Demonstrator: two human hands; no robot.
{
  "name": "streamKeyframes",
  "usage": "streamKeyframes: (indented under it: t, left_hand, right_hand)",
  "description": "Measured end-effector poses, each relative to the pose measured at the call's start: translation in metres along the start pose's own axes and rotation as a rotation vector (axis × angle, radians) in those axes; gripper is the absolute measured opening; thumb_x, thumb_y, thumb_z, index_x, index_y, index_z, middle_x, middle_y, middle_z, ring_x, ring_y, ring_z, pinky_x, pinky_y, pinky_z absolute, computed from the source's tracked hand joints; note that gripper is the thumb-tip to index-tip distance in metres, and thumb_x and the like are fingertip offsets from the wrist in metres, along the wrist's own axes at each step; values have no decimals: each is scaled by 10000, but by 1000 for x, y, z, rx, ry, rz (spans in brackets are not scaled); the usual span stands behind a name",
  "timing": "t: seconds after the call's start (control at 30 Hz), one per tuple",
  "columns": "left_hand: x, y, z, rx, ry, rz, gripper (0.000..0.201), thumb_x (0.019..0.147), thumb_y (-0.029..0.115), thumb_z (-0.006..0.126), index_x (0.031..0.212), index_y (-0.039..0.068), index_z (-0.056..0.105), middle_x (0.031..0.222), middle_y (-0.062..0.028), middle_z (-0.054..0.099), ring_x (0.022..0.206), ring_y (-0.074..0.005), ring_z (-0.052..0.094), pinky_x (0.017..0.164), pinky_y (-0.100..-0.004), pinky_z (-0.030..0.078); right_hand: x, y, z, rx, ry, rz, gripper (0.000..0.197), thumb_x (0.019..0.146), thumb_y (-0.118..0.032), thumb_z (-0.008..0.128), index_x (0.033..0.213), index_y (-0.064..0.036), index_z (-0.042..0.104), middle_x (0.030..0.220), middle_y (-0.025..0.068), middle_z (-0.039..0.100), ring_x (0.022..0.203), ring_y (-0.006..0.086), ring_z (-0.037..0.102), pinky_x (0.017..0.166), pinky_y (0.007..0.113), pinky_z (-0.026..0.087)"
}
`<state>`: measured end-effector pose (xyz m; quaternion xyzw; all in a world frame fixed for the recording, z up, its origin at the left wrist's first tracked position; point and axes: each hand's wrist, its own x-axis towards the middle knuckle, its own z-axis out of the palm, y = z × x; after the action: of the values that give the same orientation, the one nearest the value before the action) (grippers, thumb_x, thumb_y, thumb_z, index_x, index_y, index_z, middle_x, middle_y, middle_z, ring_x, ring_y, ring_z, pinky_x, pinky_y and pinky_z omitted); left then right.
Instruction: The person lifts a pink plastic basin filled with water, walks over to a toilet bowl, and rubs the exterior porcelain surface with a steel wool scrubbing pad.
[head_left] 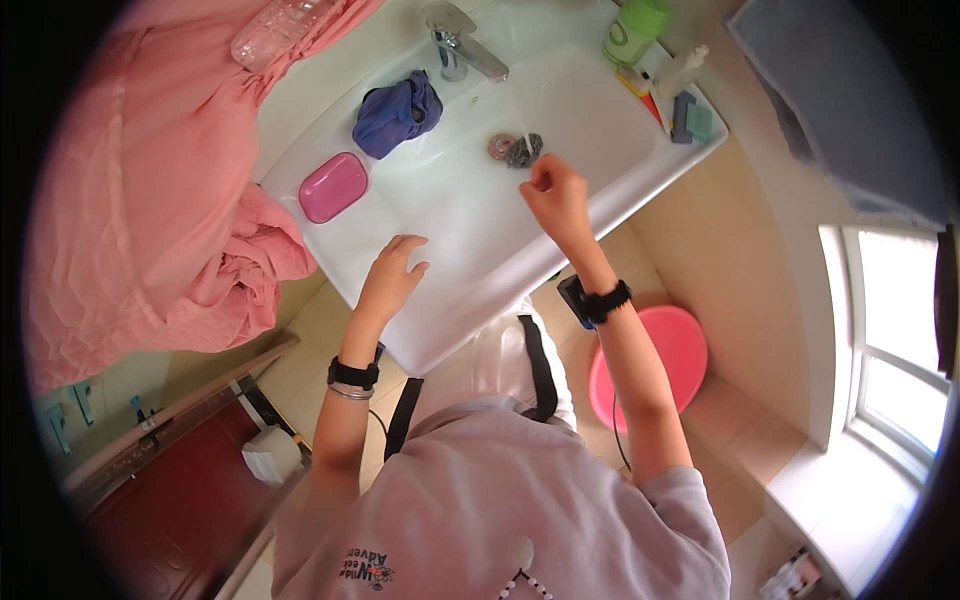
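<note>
My left hand (391,277) hovers over the front left of the white sink (455,290), its thumb and fingers apart and holding nothing. Curled up, my right hand (560,200) is over the basin at the right; whatever its fingers may hold is hidden. Just beyond those fingers is a dark grey scouring ball (524,151), beside the round drain (501,147). I cannot tell whether the hand touches the ball. A thin stream of water appears to fall near it from the chrome faucet (470,52).
A pink soap dish (333,187) and a bunched purple-blue cloth (397,113) lie on the sink's left rim. A green container (635,30), a pump bottle (684,70) and sponges (692,119) occupy the right corner. Pink fabric (170,200) hangs left; a pink basin (655,360) sits below.
</note>
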<state>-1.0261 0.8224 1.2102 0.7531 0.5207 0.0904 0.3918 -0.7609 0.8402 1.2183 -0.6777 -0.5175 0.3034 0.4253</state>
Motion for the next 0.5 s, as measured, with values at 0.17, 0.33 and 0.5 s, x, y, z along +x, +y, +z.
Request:
streamKeyframes:
  t: [0.17,0.33,0.5]
  left_hand:
    - [-44,-15,-17,-101,-14,6,291,789,41,590,1073,0,540,1095,-153,555,1023,-311,529,884,-343,411]
    - [-73,-32,8,-67,-65,160,256,823,90,554,1069,22,535,1098,-122,543,1002,-308,528,839,-351,430]
    - [-80,21,47,-126,-199,260,217,833,71,535,1044,26,551,1060,-115,562,967,-294,549,825,-338,438]
  right_hand:
    - [-66,31,39,-309,-489,3,784,755,-34,532,1399,-347,212,1470,190,-51,1319,463,79,1023,622,132]
    - [-156,14,-9,-146,4,10,516,780,-3,527,1270,-150,465,1388,221,275,1262,368,317,1000,413,327]
    - [-260,64,-73,-115,236,332,377,785,41,500,1145,-61,544,1251,161,442,1114,308,491,897,351,433]
